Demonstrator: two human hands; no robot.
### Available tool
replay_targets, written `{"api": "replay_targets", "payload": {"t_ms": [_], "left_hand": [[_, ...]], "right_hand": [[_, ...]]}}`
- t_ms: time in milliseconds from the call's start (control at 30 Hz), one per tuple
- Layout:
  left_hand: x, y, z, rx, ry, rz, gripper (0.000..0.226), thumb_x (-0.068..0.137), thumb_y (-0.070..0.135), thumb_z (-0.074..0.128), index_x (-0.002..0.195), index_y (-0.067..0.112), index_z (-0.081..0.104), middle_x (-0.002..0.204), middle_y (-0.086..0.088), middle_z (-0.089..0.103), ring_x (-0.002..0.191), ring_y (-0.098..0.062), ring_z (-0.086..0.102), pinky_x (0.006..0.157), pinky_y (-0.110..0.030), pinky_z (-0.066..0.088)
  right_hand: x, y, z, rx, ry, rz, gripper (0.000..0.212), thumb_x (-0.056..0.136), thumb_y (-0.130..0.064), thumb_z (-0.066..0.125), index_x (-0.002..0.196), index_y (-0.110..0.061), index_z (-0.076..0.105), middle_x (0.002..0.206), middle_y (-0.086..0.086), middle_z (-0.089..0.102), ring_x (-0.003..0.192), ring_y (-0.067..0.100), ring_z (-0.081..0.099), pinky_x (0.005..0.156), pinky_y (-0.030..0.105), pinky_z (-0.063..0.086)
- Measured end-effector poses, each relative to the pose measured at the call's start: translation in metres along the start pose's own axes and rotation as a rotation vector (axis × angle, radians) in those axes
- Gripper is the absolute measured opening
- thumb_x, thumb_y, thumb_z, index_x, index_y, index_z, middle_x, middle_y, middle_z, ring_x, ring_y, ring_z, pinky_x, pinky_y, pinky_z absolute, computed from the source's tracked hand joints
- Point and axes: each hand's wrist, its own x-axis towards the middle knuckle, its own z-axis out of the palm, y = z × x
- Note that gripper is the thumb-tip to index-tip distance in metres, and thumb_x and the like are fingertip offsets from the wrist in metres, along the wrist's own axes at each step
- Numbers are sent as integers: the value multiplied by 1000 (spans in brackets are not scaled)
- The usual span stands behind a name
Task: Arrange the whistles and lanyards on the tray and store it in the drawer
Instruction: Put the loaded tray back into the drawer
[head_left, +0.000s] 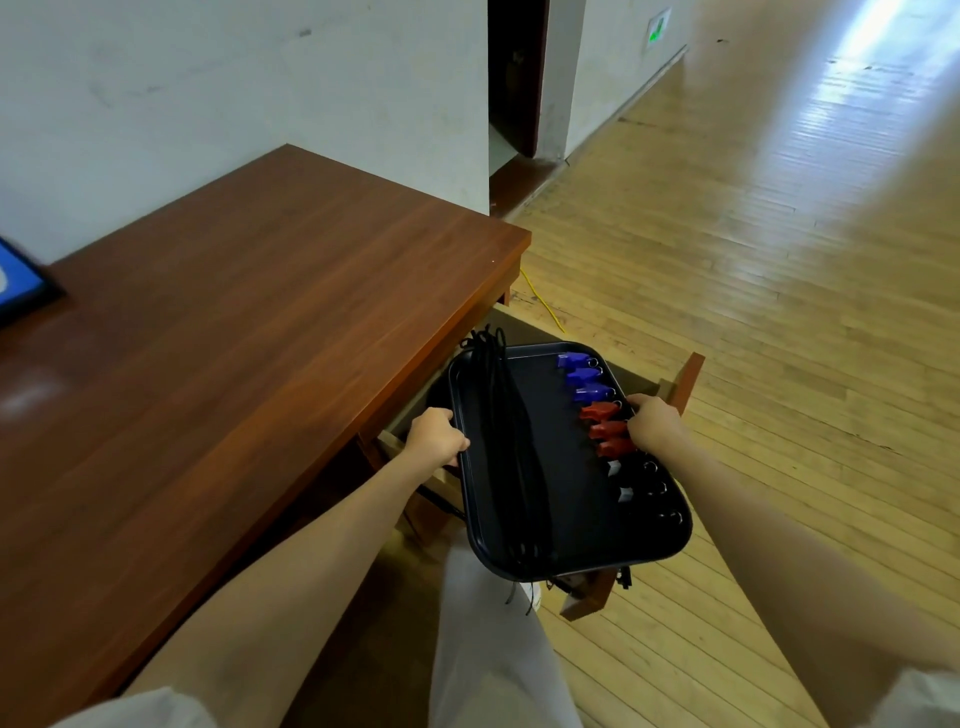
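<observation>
Desk: drawer (685, 376) open underneath.
Tray (561, 499): whistles (597, 410), lanyards (506, 441) already sorted.
Hands: left hand (434, 434), right hand (654, 421) clamp the tray's edges.
Left: lower it in, shut drawer.

One head-worn view looks steeply down and forward. It sits close above the desk (249, 322) edge. Wooden floor (753, 270) stretches beyond.

Both bare arms are stretched forward and down. The left hand (437, 435) is closed on the left rim of the tray (545, 467), the right hand (655, 423) on its right rim. Light short sleeves are seen at the shoulders.
</observation>
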Motion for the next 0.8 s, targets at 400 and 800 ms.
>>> {"api": "replay_targets", "payload": {"t_ms": [400,800], "left_hand": [[27,2,-2,-75,32,-18,68,86,-4,59,145,2,25,108,-17,64,78,-17,61,83,-39,56],[49,-10,4,-181,114,-90,67,86,1,62,144,3,28,133,-18,49,94,-21,58,86,-42,55]], "right_hand": [[44,-17,4,44,-31,-40,43,96,3,33,134,-10,46,77,4,65,74,24,70,64,33,61],[101,-50,27,16,-108,-115,50,89,10,26,133,-6,42,77,15,72,72,37,68,75,56,56]]}}
